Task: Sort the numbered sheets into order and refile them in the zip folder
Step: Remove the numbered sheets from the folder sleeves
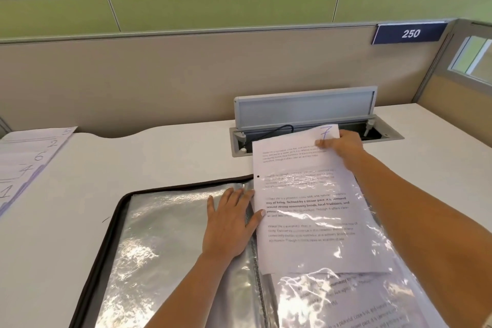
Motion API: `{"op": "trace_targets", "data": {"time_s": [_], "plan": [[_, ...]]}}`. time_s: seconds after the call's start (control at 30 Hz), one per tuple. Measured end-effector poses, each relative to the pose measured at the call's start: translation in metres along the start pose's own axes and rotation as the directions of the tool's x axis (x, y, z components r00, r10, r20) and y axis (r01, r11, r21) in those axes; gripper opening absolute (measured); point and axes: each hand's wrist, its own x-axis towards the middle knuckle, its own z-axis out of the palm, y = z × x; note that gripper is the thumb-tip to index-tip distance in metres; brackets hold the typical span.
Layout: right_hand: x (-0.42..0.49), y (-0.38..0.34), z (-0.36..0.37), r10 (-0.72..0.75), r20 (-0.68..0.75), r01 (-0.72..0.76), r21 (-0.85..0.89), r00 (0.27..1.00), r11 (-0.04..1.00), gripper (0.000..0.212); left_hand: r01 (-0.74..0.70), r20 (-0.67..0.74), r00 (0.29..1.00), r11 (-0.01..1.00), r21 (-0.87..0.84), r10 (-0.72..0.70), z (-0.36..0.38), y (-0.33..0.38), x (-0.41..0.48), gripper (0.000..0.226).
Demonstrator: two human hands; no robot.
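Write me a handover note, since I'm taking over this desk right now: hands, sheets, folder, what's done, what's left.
Left hand: flat on the left sleeves, by the spine.
Right hand: pinches the top corner of sheet 7, which sits partly in the right sleeve, top sticking out.
Folder: open on the desk.
Pile, far left: 5, 2, 6, 4, 1 showing, out of order.
Lower sheet: in a sleeve below sheet 7.
Done: nothing sorted, apparently.
Left: probably ordering, refiling, zipping.
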Motion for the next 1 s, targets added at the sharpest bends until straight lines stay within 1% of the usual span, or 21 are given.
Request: {"op": "trace_targets", "data": {"time_s": [0.07,0.13,0.2,0.23,0.3,0.37,0.4,0.43,0.47,0.5,0.57,0.6,0.7,0.77,0.9,1.0], "plan": [[0.004,-0.007,0.004,-0.060,-0.058,0.064,0.062,0.996,0.996,0.040,0.004,0.009,1.000,1.000,0.006,-0.004,-0.001,0.000,0.000,0.067],[0.006,-0.014,0.009,-0.154,-0.122,0.164,0.077,0.980,0.983,0.033,0.004,0.001,1.000,1.000,0.018,-0.004,0.001,0.000,0.000,0.072],[0.008,-0.018,0.011,-0.206,-0.137,0.218,0.074,0.969,0.973,0.030,0.000,-0.014,1.000,1.000,0.019,0.000,0.003,-0.001,0.000,0.081],[0.009,-0.019,0.010,-0.189,-0.107,0.197,0.077,0.976,0.977,0.032,0.002,-0.017,1.000,1.000,0.017,-0.002,0.003,-0.001,0.000,0.084],[0.011,-0.019,0.005,-0.063,0.033,0.061,0.042,0.997,0.997,0.041,0.005,-0.017,1.000,1.000,0.019,-0.005,0.004,-0.001,0.000,0.088],[0.011,-0.016,-0.001,0.120,0.194,-0.085,-0.178,0.974,0.980,0.053,0.006,-0.015,1.000,1.000,0.023,-0.006,0.003,-0.001,0.000,0.089],[0.010,-0.012,-0.004,0.188,0.230,-0.114,-0.302,0.955,0.946,0.060,0.006,-0.013,1.000,1.000,0.020,-0.006,0.003,-0.001,0.000,0.089],[0.012,-0.007,-0.005,0.232,0.249,-0.124,-0.386,0.940,0.914,0.066,0.007,-0.013,1.000,1.000,0.017,-0.007,0.003,-0.001,0.001,0.089],[0.012,-0.003,-0.005,0.246,0.256,-0.120,-0.423,0.935,0.898,0.066,0.006,-0.014,1.000,1.000,0.017,-0.006,0.003,-0.001,0.001,0.090],[0.012,-0.001,-0.004,0.234,0.248,-0.112,-0.423,0.940,0.899,0.061,0.003,-0.017,1.000,1.000,0.018,-0.003,0.003,-0.001,0.001,0.092],[0.010,0.000,0.000,0.168,0.214,-0.079,-0.371,0.962,0.925,0.046,-0.003,-0.025,1.000,1.000,0.018,0.003,0.004,-0.001,0.000,0.098],[0.010,-0.002,0.003,0.141,0.193,-0.070,-0.334,0.971,0.940,0.042,0.000,-0.028,1.000,1.000,0.011,0.001,0.004,-0.001,0.000,0.098],[0.016,-0.014,0.011,0.074,0.097,-0.055,-0.181,0.993,0.982,0.047,0.014,-0.036,0.999,0.999,-0.031,-0.015,0.004,-0.001,-0.001,0.090],[0.023,-0.026,0.015,0.010,0.035,-0.008,-0.054,0.999,0.999,0.046,0.015,-0.042,0.999,0.999,-0.033,-0.017,0.004,-0.001,-0.001,0.089],[0.030,-0.043,0.019,-0.118,-0.103,0.129,0.114,0.988,0.985,0.039,0.010,-0.062,0.998,0.998,-0.055,-0.014,0.004,-0.001,0.000,0.087],[0.029,-0.048,0.022,-0.135,-0.216,0.193,0.276,0.967,0.942,0.036,0.012,-0.065,0.998,0.998,-0.055,-0.016,0.002,-0.001,0.000,0.087]]}}
